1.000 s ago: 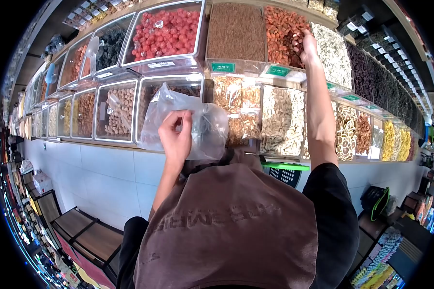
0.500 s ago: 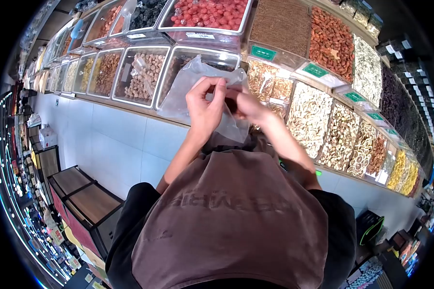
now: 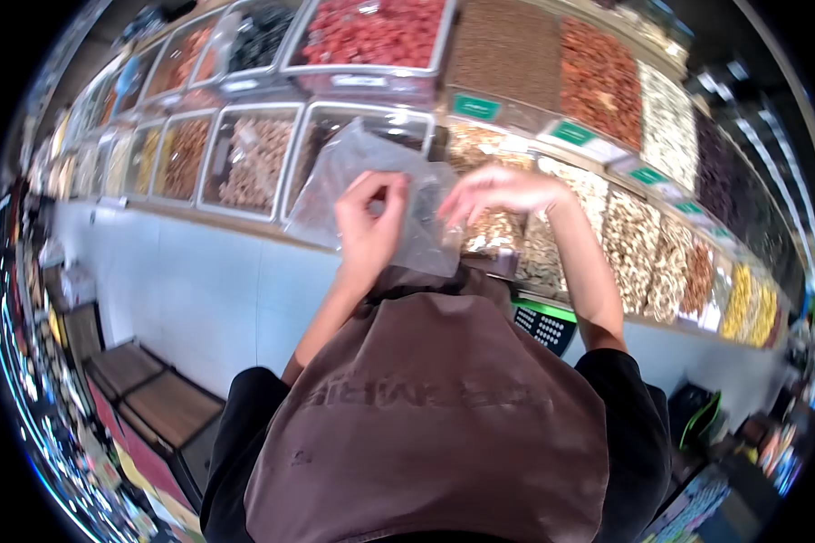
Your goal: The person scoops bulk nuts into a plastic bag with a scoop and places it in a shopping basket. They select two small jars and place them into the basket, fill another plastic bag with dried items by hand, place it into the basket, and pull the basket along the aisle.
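A translucent plastic bag [image 3: 360,149] hangs spread out in front of my apron, over the edge of the lower bins. My left hand [image 3: 369,222] pinches the bag near its middle, thumb and forefinger together. To the right of the bag is my right hand [image 3: 509,192], palm down with its fingers loosely apart. Its fingertips are close to the bag's right edge, and I cannot tell whether they touch it. Below that hand lies a bin of light dried goods [image 3: 493,233]. The bag partly covers a dark-filled clear bin [image 3: 312,149].
Red candied fruit [image 3: 376,32] fills an upper bin, with light brown round pieces [image 3: 255,158] in a lower one. Reddish dried pieces [image 3: 599,86] and pale slices [image 3: 629,249] are at the right. A dark-framed stand [image 3: 158,380] is at lower left, a green-edged black basket [image 3: 545,326] by my right forearm.
My right hand has drawn away from my left hand to the right, and its fingers have opened. The bag is spread wider. My left hand still pinches it, slightly lower in view.
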The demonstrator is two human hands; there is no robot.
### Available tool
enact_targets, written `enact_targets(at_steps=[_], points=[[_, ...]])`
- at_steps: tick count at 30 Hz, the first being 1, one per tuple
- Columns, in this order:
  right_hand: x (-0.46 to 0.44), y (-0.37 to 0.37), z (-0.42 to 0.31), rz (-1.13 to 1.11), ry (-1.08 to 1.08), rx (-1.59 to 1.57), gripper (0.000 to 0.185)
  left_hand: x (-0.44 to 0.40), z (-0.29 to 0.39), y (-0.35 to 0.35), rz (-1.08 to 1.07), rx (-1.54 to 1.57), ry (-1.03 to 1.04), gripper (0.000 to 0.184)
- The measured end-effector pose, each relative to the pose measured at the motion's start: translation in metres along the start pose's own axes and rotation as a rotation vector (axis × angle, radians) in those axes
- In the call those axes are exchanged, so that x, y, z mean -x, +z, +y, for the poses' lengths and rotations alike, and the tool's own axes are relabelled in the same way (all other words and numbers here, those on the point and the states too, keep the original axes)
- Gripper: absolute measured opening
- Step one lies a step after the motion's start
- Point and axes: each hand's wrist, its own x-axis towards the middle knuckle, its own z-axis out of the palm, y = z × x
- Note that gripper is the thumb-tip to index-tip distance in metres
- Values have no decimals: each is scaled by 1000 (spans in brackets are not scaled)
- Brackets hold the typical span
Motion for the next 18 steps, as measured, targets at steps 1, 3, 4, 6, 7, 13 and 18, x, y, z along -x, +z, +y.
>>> enact_targets(at_steps=[1, 3, 4, 6, 7, 13, 18], points=[[23, -21, -10, 158, -86, 103, 31, -2, -1, 2, 16, 2, -21, 10], [53, -89, 1, 619, -92, 248, 36, -2, -4, 4, -29, 47, -27, 10], [71, -111, 3, 934, -77, 496, 51, -3, -5, 6, -33, 56, -47, 11], [83, -155, 15, 1424, 350, 1178, 85, -4, -1, 6, -59, 64, -50, 12], [92, -162, 13, 1414, 568, 1112, 97, -5, 0, 5, -64, 56, -61, 13], [83, -204, 42, 1489, 621, 1190, 94, -6, -4, 1, -52, 27, -82, 13], [78, -220, 43, 1495, 593, 1214, 68, -6, -6, 3, -26, 47, -73, 13]])
